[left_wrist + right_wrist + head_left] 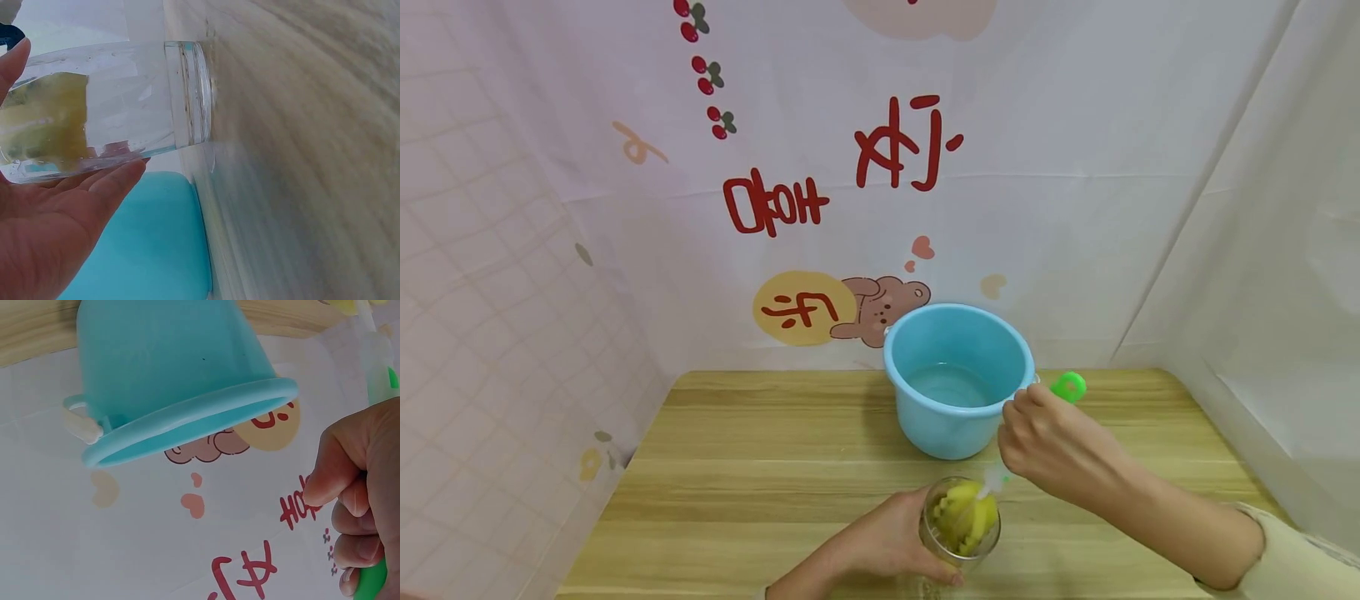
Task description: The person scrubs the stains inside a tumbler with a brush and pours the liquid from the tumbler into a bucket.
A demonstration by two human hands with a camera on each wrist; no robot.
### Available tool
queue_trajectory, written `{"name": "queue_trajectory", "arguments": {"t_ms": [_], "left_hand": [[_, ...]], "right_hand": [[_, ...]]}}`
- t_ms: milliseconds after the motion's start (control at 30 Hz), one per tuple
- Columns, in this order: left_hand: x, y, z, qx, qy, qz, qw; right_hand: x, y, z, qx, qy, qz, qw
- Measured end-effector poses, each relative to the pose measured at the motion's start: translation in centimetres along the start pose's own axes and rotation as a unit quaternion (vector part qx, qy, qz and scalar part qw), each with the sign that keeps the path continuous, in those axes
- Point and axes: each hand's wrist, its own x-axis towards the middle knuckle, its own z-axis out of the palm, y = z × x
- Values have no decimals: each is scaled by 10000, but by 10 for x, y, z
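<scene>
My left hand (887,537) grips a clear drinking glass (131,103) low over the front of the table, thumb on one side and fingers along the other. Inside the glass is the yellow, ridged sponge head (958,517) of a cup brush. My right hand (1052,437) is wrapped round the brush's green handle (373,579), whose rounded end shows beyond the fist in the head view. A whitish neck joins handle and sponge. In the left wrist view the sponge sits in the upper part of the glass, towards its mouth.
A light blue bucket (951,433) with some water in it stands behind the glass, close to my right hand. The wooden table (760,467) ends against a white printed curtain (1037,100) at the back, with more cloth on both sides.
</scene>
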Motion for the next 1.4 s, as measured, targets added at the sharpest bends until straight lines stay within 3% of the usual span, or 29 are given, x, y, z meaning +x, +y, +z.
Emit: {"name": "queue_trajectory", "arguments": {"t_ms": [367, 633, 833, 1167, 1400], "left_hand": [[0, -1, 1, -18, -11, -5, 10000], [-2, -2, 1, -187, 23, -63, 9998], [-1, -2, 1, -280, 10, -3, 9996], [-2, -2, 0, -320, -78, 38, 9995], [-1, -1, 0, -352, -157, 6, 9993]], "right_hand": [[-2, -6, -21, -408, 255, -178, 9987], [11, -10, -32, -922, 208, -368, 9948], [21, -7, -34, -935, 106, -464, 9945], [37, 0, -25, -1043, -274, -492, 9929], [38, 8, -4, -595, -331, -210, 9975]]}}
